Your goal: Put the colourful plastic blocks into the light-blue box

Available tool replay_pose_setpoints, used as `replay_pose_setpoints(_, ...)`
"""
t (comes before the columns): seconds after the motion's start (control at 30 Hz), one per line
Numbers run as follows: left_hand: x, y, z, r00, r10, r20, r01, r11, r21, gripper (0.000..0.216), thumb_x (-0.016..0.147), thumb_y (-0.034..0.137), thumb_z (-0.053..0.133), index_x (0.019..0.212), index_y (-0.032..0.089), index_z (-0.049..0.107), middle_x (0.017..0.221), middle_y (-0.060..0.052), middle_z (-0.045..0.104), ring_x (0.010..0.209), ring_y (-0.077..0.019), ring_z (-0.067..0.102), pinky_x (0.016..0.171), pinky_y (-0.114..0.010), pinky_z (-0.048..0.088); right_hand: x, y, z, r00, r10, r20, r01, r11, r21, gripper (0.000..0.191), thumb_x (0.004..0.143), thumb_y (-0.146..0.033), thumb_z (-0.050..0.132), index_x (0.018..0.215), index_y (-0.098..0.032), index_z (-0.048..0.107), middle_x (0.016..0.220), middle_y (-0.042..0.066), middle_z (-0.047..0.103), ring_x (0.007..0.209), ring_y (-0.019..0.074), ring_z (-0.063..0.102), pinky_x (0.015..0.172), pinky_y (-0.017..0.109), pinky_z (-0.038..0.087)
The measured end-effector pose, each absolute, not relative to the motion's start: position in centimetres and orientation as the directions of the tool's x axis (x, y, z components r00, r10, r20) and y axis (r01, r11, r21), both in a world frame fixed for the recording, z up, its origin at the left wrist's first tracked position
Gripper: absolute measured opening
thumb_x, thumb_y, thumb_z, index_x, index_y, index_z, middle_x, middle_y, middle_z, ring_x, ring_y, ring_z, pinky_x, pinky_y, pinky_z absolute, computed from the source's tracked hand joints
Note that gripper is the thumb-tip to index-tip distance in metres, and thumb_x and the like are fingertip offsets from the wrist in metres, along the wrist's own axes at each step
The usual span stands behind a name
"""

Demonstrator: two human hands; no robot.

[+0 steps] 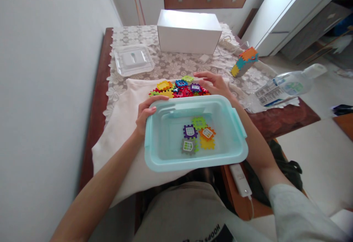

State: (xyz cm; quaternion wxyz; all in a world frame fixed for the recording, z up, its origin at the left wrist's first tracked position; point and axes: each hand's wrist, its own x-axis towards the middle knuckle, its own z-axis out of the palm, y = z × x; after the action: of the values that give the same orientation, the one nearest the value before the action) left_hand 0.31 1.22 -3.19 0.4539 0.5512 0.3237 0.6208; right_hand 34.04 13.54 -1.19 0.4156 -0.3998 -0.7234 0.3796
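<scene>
Head view: left hand grips the far-left corner of the light-blue plastic tub, fingers curled over the rim, thumb along the outside wall. Tub sits at the near edge of the worktop, partly overhanging toward the person's lap, resting on a cream cloth.

Inside the tub: a few interlocking toy tiles, purple, green, orange, yellow, grey, clustered near the middle of the floor. Looks like shallow water in there, can't confirm.

Right hand lies just beyond the tub's far rim, palm down, fingers spread loosely over the pile of coloured tiles on the cloth. Fingertips touch the right end of the pile. Not closed on any one tile that I can see; whether anything is pinched underneath, cannot tell.

Pile lies between the two hands, directly behind the tub, touching or nearly touching its far wall.

Other items:
- clear flat lid, far left on the lace cover, well apart from the hands
- white box at the far side of the worktop
- stacked block of assembled tiles, tilted, right of the right hand
- clear bottle on its side at the right edge
- white power bank with cable, on a lower surface near the person's right forearm
</scene>
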Motion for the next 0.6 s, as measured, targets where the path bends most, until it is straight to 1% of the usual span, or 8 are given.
replay_pose_setpoints(0.07, 0.3, 1.2, -3.2, 0.018, 0.915, 0.403, -0.189, -0.393, 0.900, 0.026, 0.096, 0.053, 0.081, 0.100, 0.031, 0.095, 0.122, -0.007, 0.096, 0.109, -0.0354, 0.087, 0.098, -0.049, 0.078, 34.5, 14.9, -2.7, -0.368, 0.892, 0.264, 0.426, 0.414, -0.804, 0.083, 0.091, -0.089, 0.102, 0.152, -0.034, 0.095, 0.181, 0.013, 0.080, 0.178, 0.0474, 0.067, 0.156, 0.069, 0.048)
replay_pose_setpoints(0.13, 0.3, 1.2, -3.2, 0.022, 0.922, 0.387, -0.169, -0.378, 0.910, 0.028, 0.098, 0.053, 0.079, 0.103, 0.032, 0.096, 0.123, -0.008, 0.096, 0.111, -0.0369, 0.086, 0.100, -0.052, 0.078, 34.8, 15.6, -4.0, -0.446, 0.875, 0.188, 0.520, 0.424, -0.742, 0.078, 0.089, -0.075, 0.109, 0.154, -0.033, 0.095, 0.184, 0.014, 0.077, 0.179, 0.0493, 0.065, 0.158, 0.069, 0.047)
replay_pose_setpoints(0.17, 0.3, 1.1, -3.2, 0.025, 0.926, 0.377, -0.162, -0.369, 0.915, 0.030, 0.099, 0.054, 0.077, 0.105, 0.032, 0.096, 0.124, -0.009, 0.096, 0.111, -0.0374, 0.086, 0.100, -0.053, 0.078, 34.9, 15.8, -4.3, -0.487, 0.859, 0.160, 0.536, 0.439, -0.721, 0.069, 0.091, -0.068, 0.108, 0.150, -0.033, 0.097, 0.181, 0.013, 0.080, 0.176, 0.0485, 0.069, 0.156, 0.068, 0.049)
replay_pose_setpoints(0.23, 0.4, 1.1, -3.3, 0.022, 0.926, 0.377, -0.156, -0.369, 0.916, 0.030, 0.100, 0.055, 0.076, 0.105, 0.032, 0.095, 0.125, -0.009, 0.095, 0.114, -0.0384, 0.085, 0.102, -0.054, 0.077, 34.8, 15.8, -4.6, -0.539, 0.829, 0.153, 0.529, 0.474, -0.704, 0.045, 0.099, -0.059, 0.102, 0.137, -0.034, 0.100, 0.167, 0.011, 0.089, 0.164, 0.0453, 0.078, 0.150, 0.065, 0.057)
replay_pose_setpoints(0.3, 0.5, 1.0, -3.4, 0.012, 0.922, 0.387, -0.147, -0.381, 0.913, 0.028, 0.099, 0.055, 0.077, 0.104, 0.033, 0.093, 0.125, -0.009, 0.093, 0.120, -0.0399, 0.084, 0.104, -0.055, 0.076, 34.7, 15.7, -4.5, -0.525, 0.832, 0.180, 0.532, 0.485, -0.694, 0.031, 0.103, -0.056, 0.098, 0.126, -0.035, 0.101, 0.154, 0.009, 0.093, 0.151, 0.0439, 0.085, 0.141, 0.064, 0.064)
replay_pose_setpoints(0.4, 0.5, 1.0, -3.5, 0.000, 0.919, 0.393, -0.125, -0.390, 0.912, 0.026, 0.096, 0.056, 0.080, 0.105, 0.034, 0.092, 0.125, -0.009, 0.091, 0.128, -0.0423, 0.083, 0.107, -0.059, 0.075, 34.3, 15.4, -4.1, -0.470, 0.859, 0.203, 0.569, 0.470, -0.675, 0.026, 0.102, -0.052, 0.097, 0.121, -0.035, 0.100, 0.142, 0.009, 0.096, 0.136, 0.0428, 0.089, 0.130, 0.064, 0.069)
replay_pose_setpoints(0.5, 0.3, 1.1, -3.6, -0.001, 0.910, 0.414, -0.109, -0.412, 0.905, 0.024, 0.095, 0.056, 0.081, 0.100, 0.034, 0.091, 0.124, -0.008, 0.092, 0.127, -0.0423, 0.082, 0.110, -0.060, 0.075, 33.9, 15.2, -3.9, -0.425, 0.872, 0.244, 0.562, 0.465, -0.684, 0.025, 0.102, -0.050, 0.093, 0.119, -0.033, 0.099, 0.136, 0.009, 0.097, 0.133, 0.0388, 0.089, 0.127, 0.058, 0.070)
replay_pose_setpoints(0.6, 0.1, 1.2, -3.6, 0.008, 0.910, 0.414, -0.105, -0.411, 0.906, 0.026, 0.097, 0.056, 0.079, 0.095, 0.032, 0.090, 0.123, -0.009, 0.093, 0.125, -0.0408, 0.084, 0.112, -0.057, 0.074, 33.4, 14.9, -3.7, -0.374, 0.886, 0.274, 0.507, 0.443, -0.739, 0.022, 0.099, -0.048, 0.092, 0.115, -0.033, 0.098, 0.131, 0.008, 0.097, 0.133, 0.0362, 0.088, 0.125, 0.054, 0.072)
